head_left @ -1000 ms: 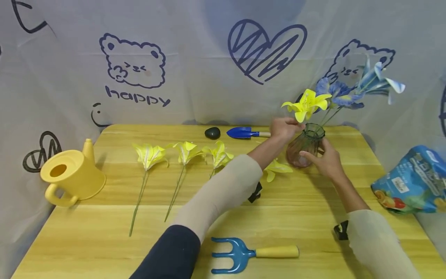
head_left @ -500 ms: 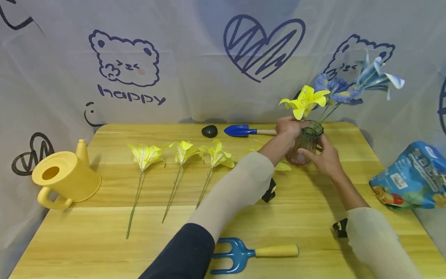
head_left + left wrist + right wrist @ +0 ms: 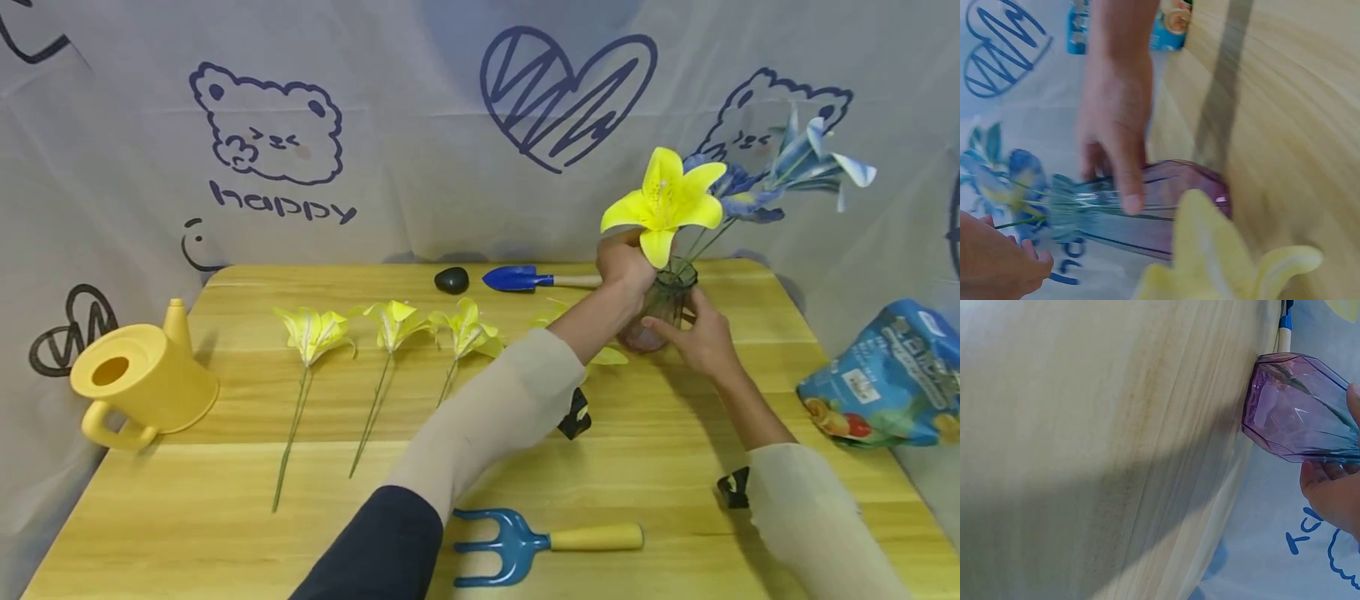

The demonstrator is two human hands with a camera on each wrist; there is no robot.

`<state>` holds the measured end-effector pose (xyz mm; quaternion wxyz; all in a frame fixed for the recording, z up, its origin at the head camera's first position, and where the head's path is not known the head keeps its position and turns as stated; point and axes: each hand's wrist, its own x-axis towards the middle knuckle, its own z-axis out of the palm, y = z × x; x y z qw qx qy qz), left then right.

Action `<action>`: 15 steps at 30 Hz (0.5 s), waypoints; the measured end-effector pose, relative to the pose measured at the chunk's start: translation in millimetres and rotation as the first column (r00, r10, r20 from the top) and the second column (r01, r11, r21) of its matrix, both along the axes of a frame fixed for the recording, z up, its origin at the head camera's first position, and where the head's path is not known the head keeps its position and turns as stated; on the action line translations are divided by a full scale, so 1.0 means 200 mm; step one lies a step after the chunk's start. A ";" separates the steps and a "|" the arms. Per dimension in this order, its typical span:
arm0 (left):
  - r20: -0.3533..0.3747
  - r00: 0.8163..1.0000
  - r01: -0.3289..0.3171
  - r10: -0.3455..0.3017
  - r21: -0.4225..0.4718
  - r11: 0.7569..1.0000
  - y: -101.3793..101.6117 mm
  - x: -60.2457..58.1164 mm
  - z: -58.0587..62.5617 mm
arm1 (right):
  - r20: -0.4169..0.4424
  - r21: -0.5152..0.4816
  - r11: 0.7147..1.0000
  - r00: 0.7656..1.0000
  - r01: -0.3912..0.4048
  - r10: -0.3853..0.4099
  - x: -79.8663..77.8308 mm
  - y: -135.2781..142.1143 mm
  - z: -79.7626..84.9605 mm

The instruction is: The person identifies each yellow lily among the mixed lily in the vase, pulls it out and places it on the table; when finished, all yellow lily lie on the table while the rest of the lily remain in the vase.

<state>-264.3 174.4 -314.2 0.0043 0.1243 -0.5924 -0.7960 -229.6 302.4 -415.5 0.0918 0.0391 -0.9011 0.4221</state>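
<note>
Near the back right of the table, my right hand [image 3: 703, 333] grips the side of a faceted glass vase [image 3: 670, 302], green at the neck and pinkish purple at the base [image 3: 1285, 409]. My left hand [image 3: 628, 265] is at the vase mouth, pinching the green stem [image 3: 1019, 222] of an artificial yellow lily [image 3: 663, 204]. The lily's bloom faces up toward the head camera and hides part of the fingers. Behind it, a blue-purple iris [image 3: 750, 200] and a pale blue lily [image 3: 813, 162] stand in the vase, leaning right.
Several yellow lilies [image 3: 313, 333] lie left of my left arm, one partly behind it. A yellow watering can [image 3: 150, 379] stands at left. At the back are a black stone [image 3: 452, 280] and blue trowel [image 3: 517, 278]; in front, a hand fork [image 3: 517, 546]; at right, a blue pouch [image 3: 877, 379].
The held yellow lily has tipped up, so its bloom faces the head camera and looks larger. My left hand has shifted slightly right toward the vase; my right hand keeps its grip.
</note>
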 end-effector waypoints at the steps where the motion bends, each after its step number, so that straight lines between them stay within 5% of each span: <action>1: -0.032 0.999 0.018 -0.018 0.001 1.000 -0.02 0.02 0.03 | -0.001 0.000 1.000 1.000 0.000 0.000 0.00 0.00 0.00; 5: -0.164 0.983 0.074 -0.085 -0.074 0.994 -0.12 0.08 0.14 | 0.008 -0.005 1.000 1.000 0.002 -0.002 0.00 -0.01 0.01; 7: -0.276 0.953 0.096 -0.124 -0.112 0.989 -0.19 0.10 0.20 | 0.013 -0.003 1.000 1.000 0.000 0.000 0.00 -0.01 0.01; 9: -0.399 0.900 0.100 -0.175 -0.203 0.974 -0.26 0.13 0.25 | 0.016 -0.002 1.000 1.000 -0.001 0.001 0.00 -0.01 0.01; 12: -0.548 0.796 0.094 -0.257 -0.307 0.947 -0.38 0.19 0.32 | 0.025 0.007 1.000 1.000 -0.005 0.005 0.01 0.00 0.01; 15: -0.591 0.724 0.144 -0.357 -0.375 0.916 -0.49 0.30 0.41 | 0.029 0.020 1.000 0.999 -0.014 0.013 0.02 0.02 0.02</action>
